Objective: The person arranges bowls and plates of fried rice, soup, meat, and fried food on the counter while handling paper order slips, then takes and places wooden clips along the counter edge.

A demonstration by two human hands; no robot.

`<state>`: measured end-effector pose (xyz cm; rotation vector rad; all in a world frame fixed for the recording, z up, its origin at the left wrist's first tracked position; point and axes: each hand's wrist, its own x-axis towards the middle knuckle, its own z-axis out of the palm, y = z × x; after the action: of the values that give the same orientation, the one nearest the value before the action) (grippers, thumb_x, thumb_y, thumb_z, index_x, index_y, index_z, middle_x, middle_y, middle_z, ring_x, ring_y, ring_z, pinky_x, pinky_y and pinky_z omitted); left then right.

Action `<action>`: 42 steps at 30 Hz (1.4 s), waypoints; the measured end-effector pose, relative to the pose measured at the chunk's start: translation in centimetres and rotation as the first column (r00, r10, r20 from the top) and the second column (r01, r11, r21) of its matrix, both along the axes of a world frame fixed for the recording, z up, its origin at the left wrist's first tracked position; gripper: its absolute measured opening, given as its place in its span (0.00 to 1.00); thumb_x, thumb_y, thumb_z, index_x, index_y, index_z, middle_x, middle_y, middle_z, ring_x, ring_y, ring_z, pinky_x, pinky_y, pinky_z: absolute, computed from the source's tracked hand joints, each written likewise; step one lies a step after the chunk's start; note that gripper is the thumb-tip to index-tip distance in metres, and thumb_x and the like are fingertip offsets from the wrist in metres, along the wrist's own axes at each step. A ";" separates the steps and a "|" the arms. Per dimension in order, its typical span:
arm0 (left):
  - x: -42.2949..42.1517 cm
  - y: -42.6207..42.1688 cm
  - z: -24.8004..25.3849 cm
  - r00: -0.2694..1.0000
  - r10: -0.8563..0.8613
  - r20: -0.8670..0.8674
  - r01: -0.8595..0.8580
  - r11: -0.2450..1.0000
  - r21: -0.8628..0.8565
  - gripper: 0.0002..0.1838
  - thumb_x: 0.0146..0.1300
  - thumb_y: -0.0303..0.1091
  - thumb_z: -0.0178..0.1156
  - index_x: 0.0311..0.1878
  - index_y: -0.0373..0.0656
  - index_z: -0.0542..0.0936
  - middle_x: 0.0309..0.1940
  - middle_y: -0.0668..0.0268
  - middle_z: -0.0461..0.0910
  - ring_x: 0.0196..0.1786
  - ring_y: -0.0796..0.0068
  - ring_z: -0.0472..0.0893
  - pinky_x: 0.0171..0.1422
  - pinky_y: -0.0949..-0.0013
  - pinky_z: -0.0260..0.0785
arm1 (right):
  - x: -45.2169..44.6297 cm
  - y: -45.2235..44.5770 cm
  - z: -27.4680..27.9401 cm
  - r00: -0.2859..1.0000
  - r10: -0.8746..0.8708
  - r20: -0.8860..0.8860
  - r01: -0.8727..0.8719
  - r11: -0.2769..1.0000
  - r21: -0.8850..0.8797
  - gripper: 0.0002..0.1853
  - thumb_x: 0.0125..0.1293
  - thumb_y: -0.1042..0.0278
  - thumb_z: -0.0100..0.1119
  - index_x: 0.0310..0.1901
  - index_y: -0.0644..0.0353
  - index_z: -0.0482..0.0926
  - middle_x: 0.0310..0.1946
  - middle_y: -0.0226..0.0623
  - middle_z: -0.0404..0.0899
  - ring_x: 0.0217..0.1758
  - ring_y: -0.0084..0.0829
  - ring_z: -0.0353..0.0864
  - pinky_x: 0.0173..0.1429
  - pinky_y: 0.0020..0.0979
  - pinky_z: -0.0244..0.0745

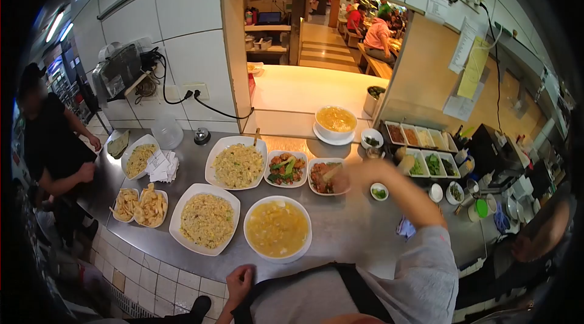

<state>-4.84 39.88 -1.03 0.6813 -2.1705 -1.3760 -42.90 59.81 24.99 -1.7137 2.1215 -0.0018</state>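
Note:
My right hand (356, 173) reaches over the right edge of a small white square bowl of reddish-brown food (322, 173). Its fingers are blurred, so what they hold, if anything, is not clear. To the left sits a similar bowl of meat and green vegetables (286, 170). My left hand (239, 281) is low by the counter's front edge, fingers curled, with nothing visible in them. Nearest to it is a large bowl of yellow soup (277, 226) on a plate. Two square bowls of fried rice (205, 220) stand to the left, the farther one with a spoon handle (256, 136).
Another soup bowl (336, 122) stands by the serving window. White garnish containers (432, 164) line the right. Fried crackers (151, 205), paper slips (162, 166), another rice bowl (140, 160) and a bell (202, 136) are left. People stand at both sides.

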 end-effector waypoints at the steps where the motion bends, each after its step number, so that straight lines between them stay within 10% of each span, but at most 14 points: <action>1: 0.9 0.1 0.7 0.998 -0.058 0.000 0.058 0.998 0.022 0.08 0.59 0.32 0.58 0.36 0.38 0.81 0.20 0.64 0.76 0.24 0.79 0.74 0.30 0.73 0.67 | 3.4 2.8 -3.0 0.982 0.077 0.173 -0.103 0.983 0.149 0.26 0.62 0.55 0.55 0.61 0.50 0.68 0.50 0.46 0.76 0.51 0.35 0.77 0.55 0.36 0.69; 5: 7.0 1.3 -1.4 0.969 -0.104 0.223 0.103 0.995 0.018 0.12 0.60 0.38 0.57 0.33 0.37 0.80 0.25 0.56 0.78 0.31 0.63 0.79 0.36 0.66 0.69 | 8.2 14.2 -16.1 0.878 -0.347 0.330 0.380 0.924 -0.039 0.26 0.61 0.58 0.55 0.62 0.49 0.67 0.53 0.47 0.74 0.54 0.42 0.74 0.58 0.35 0.68; 7: 9.0 1.3 -4.5 0.924 -0.086 0.373 0.133 0.986 -0.102 0.12 0.58 0.38 0.57 0.39 0.38 0.79 0.32 0.53 0.79 0.38 0.54 0.79 0.42 0.62 0.70 | 11.7 17.5 -18.1 0.658 -0.753 -0.003 0.745 0.653 -0.136 0.26 0.61 0.58 0.54 0.62 0.50 0.66 0.57 0.46 0.70 0.59 0.45 0.69 0.60 0.38 0.65; 10: 7.1 1.0 -3.8 0.959 -0.188 0.212 0.261 0.878 -0.402 0.13 0.55 0.29 0.58 0.44 0.36 0.77 0.38 0.54 0.79 0.41 0.53 0.79 0.45 0.62 0.71 | 16.0 18.8 -22.3 0.450 -0.852 -0.269 0.747 0.524 -0.409 0.24 0.60 0.61 0.55 0.58 0.54 0.70 0.60 0.46 0.65 0.63 0.47 0.62 0.65 0.44 0.57; 12: 6.2 1.8 -0.9 0.930 -0.256 0.263 0.277 0.960 -0.045 0.10 0.58 0.32 0.58 0.39 0.35 0.79 0.34 0.54 0.80 0.35 0.61 0.80 0.39 0.65 0.72 | 16.9 18.8 -24.1 0.427 -0.865 -0.264 0.711 0.502 -0.493 0.23 0.60 0.63 0.55 0.58 0.55 0.70 0.60 0.46 0.65 0.65 0.48 0.60 0.66 0.46 0.54; 18: 2.6 2.7 2.1 0.948 -0.253 0.195 0.149 0.891 0.429 0.13 0.66 0.33 0.50 0.46 0.35 0.77 0.36 0.57 0.79 0.33 0.71 0.81 0.36 0.70 0.73 | 14.7 14.1 -25.9 0.576 -0.810 0.108 0.653 0.377 -0.656 0.22 0.61 0.68 0.53 0.59 0.59 0.69 0.56 0.50 0.69 0.61 0.45 0.66 0.65 0.40 0.58; 22: -0.8 3.0 2.5 0.998 -0.046 0.049 -0.014 0.565 0.825 0.23 0.66 0.30 0.47 0.63 0.36 0.61 0.43 0.53 0.77 0.39 0.64 0.81 0.42 0.69 0.75 | 6.9 9.3 -29.1 0.472 -0.502 0.725 0.825 -0.037 -0.563 0.23 0.66 0.70 0.47 0.63 0.64 0.63 0.55 0.46 0.71 0.50 0.36 0.75 0.54 0.28 0.69; 24: -2.3 2.8 2.8 0.999 -0.043 0.018 0.004 0.453 0.891 0.29 0.67 0.29 0.44 0.69 0.39 0.49 0.43 0.51 0.77 0.41 0.59 0.81 0.46 0.65 0.76 | 3.7 6.1 -26.4 0.193 -0.198 0.961 0.951 -0.202 -0.233 0.24 0.68 0.69 0.45 0.65 0.63 0.60 0.52 0.44 0.72 0.43 0.33 0.77 0.47 0.27 0.73; 27: -4.3 3.5 3.3 0.997 -0.072 -0.037 0.063 0.406 0.912 0.29 0.65 0.27 0.42 0.69 0.41 0.48 0.45 0.51 0.76 0.43 0.58 0.81 0.46 0.64 0.76 | -0.6 3.7 -25.5 -0.102 0.038 0.994 0.986 -0.127 0.106 0.24 0.68 0.68 0.44 0.65 0.60 0.59 0.49 0.43 0.72 0.39 0.29 0.77 0.39 0.28 0.76; 32: -5.9 3.8 2.3 0.995 0.008 -0.100 0.089 0.383 0.919 0.30 0.61 0.23 0.43 0.68 0.42 0.50 0.45 0.52 0.76 0.42 0.59 0.81 0.47 0.62 0.76 | -1.8 2.2 -25.3 -0.045 -0.075 0.996 0.998 -0.054 0.041 0.17 0.67 0.69 0.46 0.57 0.57 0.65 0.33 0.38 0.78 0.25 0.30 0.79 0.29 0.28 0.80; 42: -7.7 2.1 0.9 0.993 0.064 -0.104 0.073 0.371 0.926 0.39 0.56 0.26 0.52 0.71 0.48 0.48 0.37 0.58 0.80 0.36 0.68 0.81 0.42 0.67 0.76 | 2.6 3.4 -26.1 -0.033 0.012 0.999 0.999 0.018 0.032 0.21 0.65 0.70 0.52 0.58 0.60 0.63 0.38 0.44 0.79 0.34 0.37 0.83 0.37 0.31 0.81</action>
<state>-12.53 41.98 -0.08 0.9041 -1.0572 -2.5801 -40.27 63.20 -1.08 -0.0642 1.6190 -2.2282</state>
